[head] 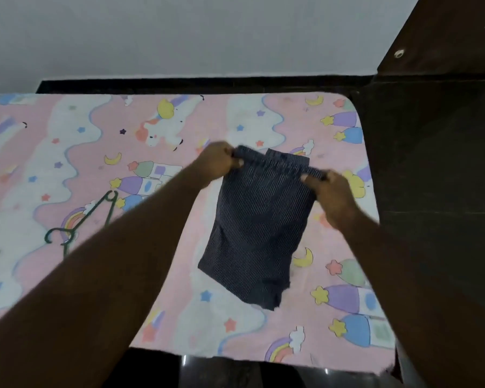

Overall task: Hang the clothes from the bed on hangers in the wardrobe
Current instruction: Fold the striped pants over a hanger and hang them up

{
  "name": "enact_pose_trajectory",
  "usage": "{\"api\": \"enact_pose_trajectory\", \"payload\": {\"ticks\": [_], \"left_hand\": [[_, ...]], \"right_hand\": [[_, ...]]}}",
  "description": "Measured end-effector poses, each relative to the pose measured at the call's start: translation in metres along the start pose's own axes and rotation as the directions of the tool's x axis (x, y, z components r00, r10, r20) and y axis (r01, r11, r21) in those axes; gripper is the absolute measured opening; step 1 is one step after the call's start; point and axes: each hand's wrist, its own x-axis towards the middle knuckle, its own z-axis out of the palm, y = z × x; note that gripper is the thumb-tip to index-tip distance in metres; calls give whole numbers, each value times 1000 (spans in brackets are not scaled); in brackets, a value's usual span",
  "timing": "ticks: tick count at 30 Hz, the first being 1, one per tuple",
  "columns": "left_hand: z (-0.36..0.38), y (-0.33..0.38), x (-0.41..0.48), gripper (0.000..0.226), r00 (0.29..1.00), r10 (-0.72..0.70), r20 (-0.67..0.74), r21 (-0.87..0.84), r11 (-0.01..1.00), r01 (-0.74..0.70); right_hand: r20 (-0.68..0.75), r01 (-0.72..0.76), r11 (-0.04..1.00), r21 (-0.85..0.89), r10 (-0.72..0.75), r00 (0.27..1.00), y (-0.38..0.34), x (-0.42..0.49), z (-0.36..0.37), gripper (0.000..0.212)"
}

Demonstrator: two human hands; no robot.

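While the person is lifting the dark striped shorts (256, 225) over the bed (67, 152), the left hand (217, 161) and right hand (329, 191) are pinching the waistband corners, probably spreading it for the green hanger (79, 222) lying left of the shorts.

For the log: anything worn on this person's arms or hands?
Nothing shows: left forearm and right forearm are bare to the frame edge, without sleeves; left hand and right hand have no gloves, watch or bracelet. Blur hides small rings.
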Motion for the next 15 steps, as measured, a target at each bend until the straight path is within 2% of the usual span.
{"api": "enact_pose_trajectory", "payload": {"ticks": [2,3,5,7,10,13,15], "left_hand": [[13,3,37,49,996,-43,-78,-106,994,34],[26,-9,51,62,994,-94,-63,-106,991,87],[54,-56,55,74,980,-198,-29,26,980,199],[81,-113,32,74,956,-292,-1,90,952,291],[99,-180,-22,70,910,-414,24,170,898,405],[101,-231,-55,67,901,-435,2,211,880,425],[100,-249,-60,64,913,-407,-11,197,895,401]], "right_hand": [[-92,-15,998,-66,9,996,-4,48,-4,46],[-135,-66,988,-140,47,990,8,68,-4,57],[-167,-171,947,-273,128,978,50,83,-5,63],[-147,-244,922,-300,208,967,109,70,-3,56],[-148,-364,902,-231,337,930,185,22,4,40],[-183,-421,902,-90,401,898,236,-25,10,27],[-176,-438,897,-63,421,890,255,-47,17,13]]}}
